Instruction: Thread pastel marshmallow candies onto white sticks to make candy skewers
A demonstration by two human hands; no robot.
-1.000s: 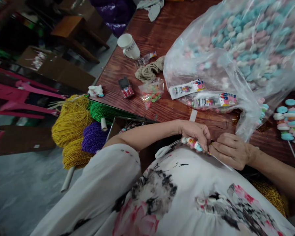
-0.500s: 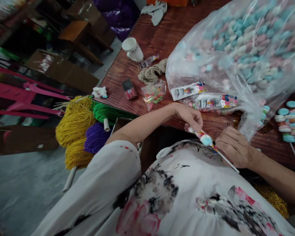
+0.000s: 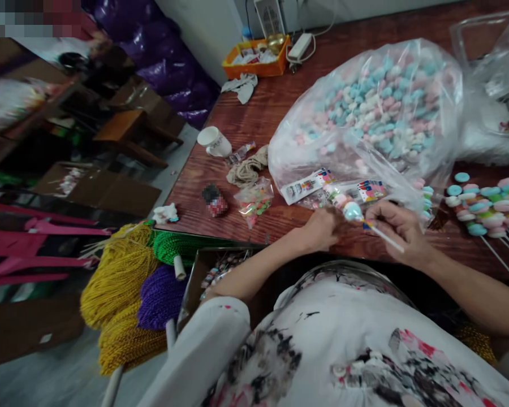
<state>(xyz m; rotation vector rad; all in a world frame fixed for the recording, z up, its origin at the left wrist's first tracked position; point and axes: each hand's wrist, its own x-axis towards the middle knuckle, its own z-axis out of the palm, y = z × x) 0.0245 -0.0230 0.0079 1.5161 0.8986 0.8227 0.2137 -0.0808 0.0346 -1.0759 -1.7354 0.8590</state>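
A marshmallow skewer (image 3: 352, 212) in a clear wrapper with printed colours is held over the table's front edge, its white stick slanting down to the right. My right hand (image 3: 401, 232) is closed on it, thumb and fingers pinching where the wrapper meets the stick. My left hand (image 3: 323, 229) is curled closed just left of and below the marshmallows. Its fingertips are blurred and partly hidden, so what they hold cannot be made out. Printed flat wrappers (image 3: 307, 185) lie just beyond the hands, beside a large clear bag of pastel marshmallows (image 3: 377, 104).
Several finished-looking marshmallow skewers (image 3: 490, 206) lie at right. On the left stand a white mug (image 3: 214, 141), a small bag of coloured candies (image 3: 254, 202) and a bundled cloth (image 3: 248, 169). An orange tray (image 3: 254, 69) sits at the back. Spools of gold cord (image 3: 119, 277) stand beside the table.
The view has tilted up, showing more of the table's back. Both hands have raised the skewer away from my lap to over the table edge. My left hand has shifted below its upper end.
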